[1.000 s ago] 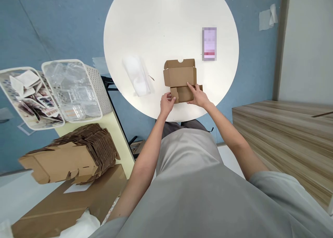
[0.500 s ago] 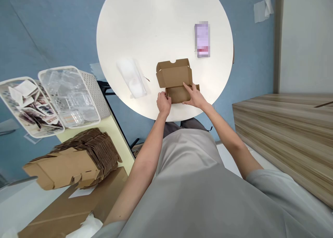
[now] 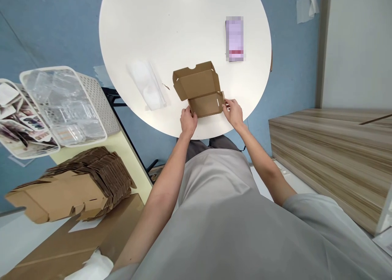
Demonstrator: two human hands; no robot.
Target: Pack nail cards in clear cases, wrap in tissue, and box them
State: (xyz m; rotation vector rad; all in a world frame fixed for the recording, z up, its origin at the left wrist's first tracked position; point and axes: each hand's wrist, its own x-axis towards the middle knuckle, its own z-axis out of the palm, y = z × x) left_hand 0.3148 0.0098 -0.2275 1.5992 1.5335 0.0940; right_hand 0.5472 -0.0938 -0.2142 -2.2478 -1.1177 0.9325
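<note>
A small brown cardboard box [image 3: 206,105] lies at the near side of the round white table, its lid tilted back and its inside bare. My left hand [image 3: 188,121] grips the box's near left corner, fingers closed on the side wall. At the opposite end, my right hand [image 3: 233,112] pinches the right side wall between thumb and fingers. To the left of the box is a clear plastic sleeve or bag [image 3: 149,86]. A purple pack [image 3: 234,39], blurred out, sits farther back on the right.
On my left, a white basket [image 3: 108,108] of clear plastic cases stands beside another basket [image 3: 50,152] of printed cards. Nearer is a stack of flattened cardboard boxes [image 3: 76,186]. A wood-grained cabinet [image 3: 324,153] is on my right. The white table [image 3: 183,35] has a curved edge.
My right hand has moved from the box's inside to its right side wall, which now stands upright. The box has turned slightly, and the whole view has shifted.
</note>
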